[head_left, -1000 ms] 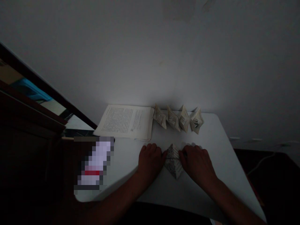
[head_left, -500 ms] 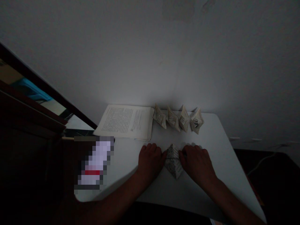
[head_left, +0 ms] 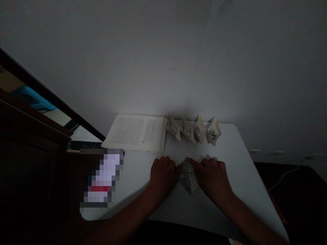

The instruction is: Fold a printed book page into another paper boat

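A folded sheet of printed paper [head_left: 189, 182], diamond-shaped with a crease across its middle, lies on the white table between my hands. My left hand [head_left: 164, 173] is closed at its left side, the thumb at the left corner. From the right, my right hand [head_left: 213, 173] reaches over it, thumb pressed near the top point and fingers curled, covering the right corner. Behind stand several folded paper boats in a row: the leftmost boat [head_left: 173, 128], another boat [head_left: 188, 130], a third boat [head_left: 200, 130] and the rightmost boat [head_left: 214, 132].
A stack of loose printed pages [head_left: 135, 132] lies at the table's back left, against the wall [head_left: 153, 68]. A blurred-out phone-like object [head_left: 104, 177] rests near the left edge of the white table [head_left: 173, 212]. A cable [head_left: 283, 175] runs off to the right.
My right thumb has moved up and left, from the paper's right corner to near its top point. My left hand stays where it was.
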A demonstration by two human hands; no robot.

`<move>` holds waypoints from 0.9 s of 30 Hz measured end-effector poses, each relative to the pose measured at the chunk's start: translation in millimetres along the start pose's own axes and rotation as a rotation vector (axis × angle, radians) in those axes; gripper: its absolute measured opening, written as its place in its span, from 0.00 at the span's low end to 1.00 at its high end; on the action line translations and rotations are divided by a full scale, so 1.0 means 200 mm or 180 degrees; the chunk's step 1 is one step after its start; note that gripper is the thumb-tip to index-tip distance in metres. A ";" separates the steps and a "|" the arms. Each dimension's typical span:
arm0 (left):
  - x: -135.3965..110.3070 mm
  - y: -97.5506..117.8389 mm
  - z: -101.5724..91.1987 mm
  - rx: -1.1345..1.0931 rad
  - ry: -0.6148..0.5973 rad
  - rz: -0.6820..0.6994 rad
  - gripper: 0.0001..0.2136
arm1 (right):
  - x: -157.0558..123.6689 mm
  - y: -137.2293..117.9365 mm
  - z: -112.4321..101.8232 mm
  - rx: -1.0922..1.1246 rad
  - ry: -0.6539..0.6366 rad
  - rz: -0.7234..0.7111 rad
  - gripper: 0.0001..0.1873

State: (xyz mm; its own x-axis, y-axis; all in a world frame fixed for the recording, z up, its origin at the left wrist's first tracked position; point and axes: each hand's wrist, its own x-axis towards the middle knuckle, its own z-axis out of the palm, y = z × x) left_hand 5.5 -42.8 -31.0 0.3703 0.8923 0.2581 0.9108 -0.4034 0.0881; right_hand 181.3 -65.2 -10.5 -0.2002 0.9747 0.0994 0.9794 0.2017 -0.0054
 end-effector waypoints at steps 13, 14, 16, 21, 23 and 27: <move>0.00 0.00 0.00 0.0037 0.0015 0.0008 0.14 | 0.02 0.00 0.02 0.0479 0.0264 0.0044 0.15; 0.00 0.00 0.00 0.0039 0.0010 0.0000 0.14 | 0.02 0.00 0.02 0.0505 0.0292 0.0080 0.14; 0.00 0.00 0.00 0.0034 -0.0001 -0.0009 0.14 | 0.03 -0.01 0.04 0.0556 0.0339 0.0151 0.13; 0.00 0.00 0.01 -0.0028 0.0073 -0.0008 0.14 | 0.05 -0.02 0.05 0.0658 0.0474 0.0280 0.10; 0.00 0.00 0.01 -0.0044 0.0092 -0.0004 0.14 | 0.06 -0.02 0.06 0.0708 0.0515 0.0319 0.09; 0.00 0.00 0.01 -0.0023 0.0073 -0.0010 0.14 | 0.08 -0.02 0.06 0.0820 0.0542 0.0344 0.09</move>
State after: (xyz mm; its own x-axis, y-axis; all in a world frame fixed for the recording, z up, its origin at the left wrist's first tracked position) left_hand 5.7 -42.4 -33.0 0.3632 0.8887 0.2799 0.9105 -0.4023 0.0959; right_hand 174.0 -49.7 -20.2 -0.0670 0.9661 0.2495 0.9519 0.1368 -0.2743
